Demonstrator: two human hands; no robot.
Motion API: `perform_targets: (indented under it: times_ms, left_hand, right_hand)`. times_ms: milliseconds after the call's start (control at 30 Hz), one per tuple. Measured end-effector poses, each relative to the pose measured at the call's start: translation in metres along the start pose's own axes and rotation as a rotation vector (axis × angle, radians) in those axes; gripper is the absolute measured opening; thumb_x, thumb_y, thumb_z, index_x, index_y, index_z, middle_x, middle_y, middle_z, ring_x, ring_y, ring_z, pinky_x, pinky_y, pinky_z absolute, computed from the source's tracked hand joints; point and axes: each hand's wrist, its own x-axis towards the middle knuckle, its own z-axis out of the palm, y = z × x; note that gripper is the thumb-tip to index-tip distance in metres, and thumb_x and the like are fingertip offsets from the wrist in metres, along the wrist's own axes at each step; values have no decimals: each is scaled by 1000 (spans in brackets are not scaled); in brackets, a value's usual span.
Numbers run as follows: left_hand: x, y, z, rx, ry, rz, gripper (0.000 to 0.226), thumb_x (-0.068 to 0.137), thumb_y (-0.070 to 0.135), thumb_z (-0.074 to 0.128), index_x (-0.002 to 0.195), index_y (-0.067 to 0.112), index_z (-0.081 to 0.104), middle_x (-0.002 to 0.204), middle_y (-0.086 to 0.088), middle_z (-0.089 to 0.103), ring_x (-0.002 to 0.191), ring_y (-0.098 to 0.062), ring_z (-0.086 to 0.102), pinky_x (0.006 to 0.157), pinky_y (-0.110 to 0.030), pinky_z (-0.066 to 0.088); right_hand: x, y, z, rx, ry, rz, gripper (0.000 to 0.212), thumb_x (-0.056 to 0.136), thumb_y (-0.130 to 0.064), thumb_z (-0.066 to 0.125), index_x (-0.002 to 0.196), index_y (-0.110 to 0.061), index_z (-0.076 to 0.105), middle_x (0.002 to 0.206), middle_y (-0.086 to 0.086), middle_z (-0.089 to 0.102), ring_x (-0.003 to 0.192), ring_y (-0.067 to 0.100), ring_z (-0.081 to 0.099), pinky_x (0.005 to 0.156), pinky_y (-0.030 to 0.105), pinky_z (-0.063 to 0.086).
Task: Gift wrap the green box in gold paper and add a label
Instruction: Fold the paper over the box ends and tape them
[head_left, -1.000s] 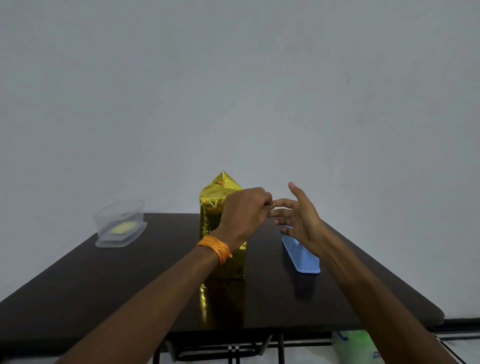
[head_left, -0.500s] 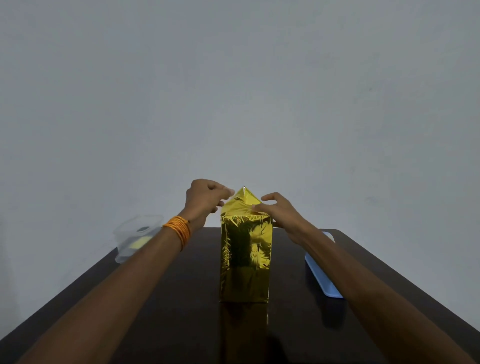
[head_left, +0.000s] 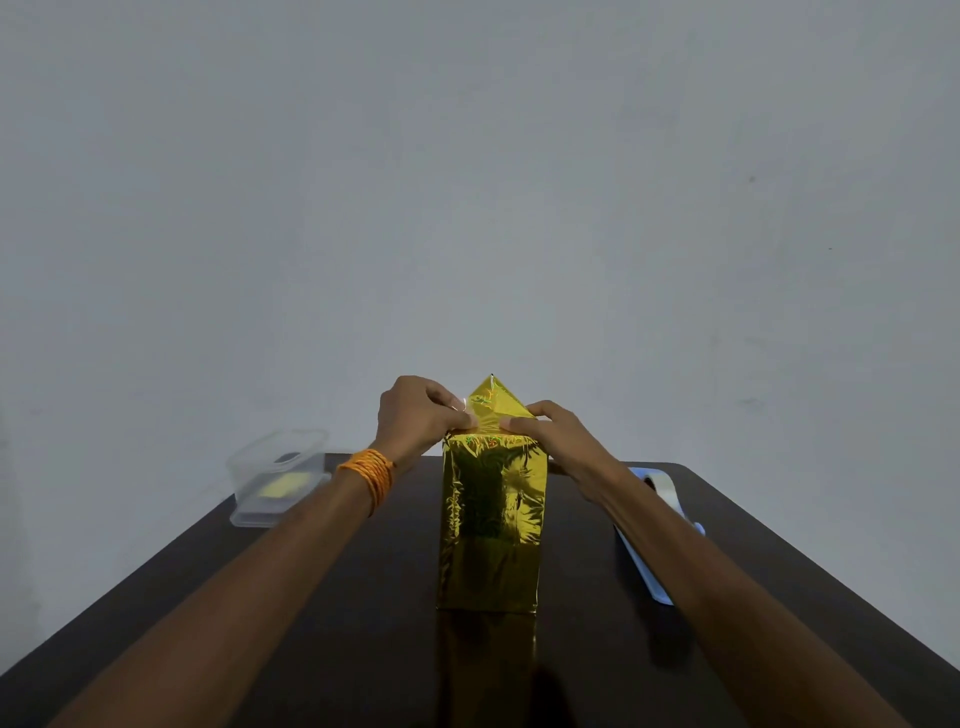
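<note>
Upright at the centre of the frame, the gold-wrapped box (head_left: 491, 525) stands on a dark table (head_left: 322, 649), its triangular top flap (head_left: 492, 402) pointing up. The left hand (head_left: 421, 415) pinches a small clear strip, apparently tape, against the flap's left edge, while the right hand (head_left: 545, 431) presses curled fingers on the right corner. A clear plastic container (head_left: 275, 475) sits at left; a blue tray (head_left: 649, 561) lies at right.

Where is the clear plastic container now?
In the head view, the clear plastic container stands at the table's far left corner, left of the gold-wrapped box, beyond the left wrist.
</note>
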Motion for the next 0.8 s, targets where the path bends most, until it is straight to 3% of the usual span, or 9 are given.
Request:
perform_targets:
  times_ms: [133, 233, 300, 367, 467, 500, 633, 700, 800]
  left_hand:
    - [1, 0, -2, 8, -16, -41, 26, 62, 20, 92, 76, 3, 77, 81, -4, 74, 64, -14, 64, 54, -25, 50]
    - [4, -1, -5, 44, 5, -107, 55, 59, 27, 94, 97, 0, 64, 97, -10, 69, 72, -20, 70, 68, -34, 60]
    - [8, -2, -10, -58, -71, -221, 49, 63, 19, 93, 94, 4, 58, 89, -10, 61, 59, -14, 65, 58, -26, 58]
    - [9, -4, -10, -292, -180, -382, 32, 70, 8, 87, 77, 7, 55, 74, -8, 55, 50, -9, 51, 45, -16, 47]
    - [6, -9, -2, -503, -148, -516, 25, 80, 4, 77, 84, 12, 54, 81, -8, 61, 60, -12, 49, 41, -14, 40]
    - [6, -11, -1, -523, -116, -536, 22, 81, 9, 77, 92, 11, 58, 88, -10, 63, 62, -13, 51, 40, -15, 39]
    - [7, -21, 2, -445, -138, -465, 63, 72, 47, 83, 120, 18, 57, 112, -10, 62, 81, -17, 60, 56, -25, 50]
    - [6, -23, 4, -410, -184, -453, 54, 74, 42, 82, 118, 20, 61, 113, -7, 64, 90, -17, 61, 66, -29, 50]
    - [4, -24, 10, -491, -175, -476, 29, 80, 30, 75, 105, 17, 68, 97, -4, 66, 82, -17, 63, 68, -29, 51]
  right_hand:
    - [2, 0, 0, -4, -6, -15, 46, 85, -42, 73, 120, -17, 58, 116, 3, 62, 97, 14, 60, 70, 28, 43]
    - [1, 0, 1, 25, -15, -21, 41, 89, -37, 71, 119, -13, 58, 104, 0, 61, 84, 8, 57, 64, 24, 41]
    - [1, 2, 1, 28, -14, -33, 38, 90, -36, 70, 117, -12, 60, 102, 0, 61, 82, 8, 56, 64, 25, 40]
    - [2, 2, 0, 36, -13, -33, 37, 90, -35, 70, 116, -11, 60, 101, 0, 61, 82, 8, 55, 63, 25, 39]
    - [2, 1, 1, 52, -27, -24, 36, 90, -34, 70, 116, -11, 60, 99, -4, 60, 83, 5, 55, 62, 24, 38]
    - [2, 1, 1, 45, -33, -30, 37, 89, -36, 70, 115, -12, 60, 101, -4, 60, 85, 5, 55, 64, 25, 38]
    - [6, 8, -1, 43, -34, -40, 39, 88, -39, 71, 116, -15, 61, 107, -3, 61, 92, 7, 56, 68, 27, 39]
    - [7, 8, 0, 60, -26, -33, 39, 88, -38, 71, 117, -14, 60, 110, 0, 62, 92, 8, 58, 68, 27, 40]
    - [7, 4, 3, 78, -32, -38, 35, 90, -33, 69, 117, -12, 59, 100, -5, 60, 84, 2, 55, 61, 21, 37]
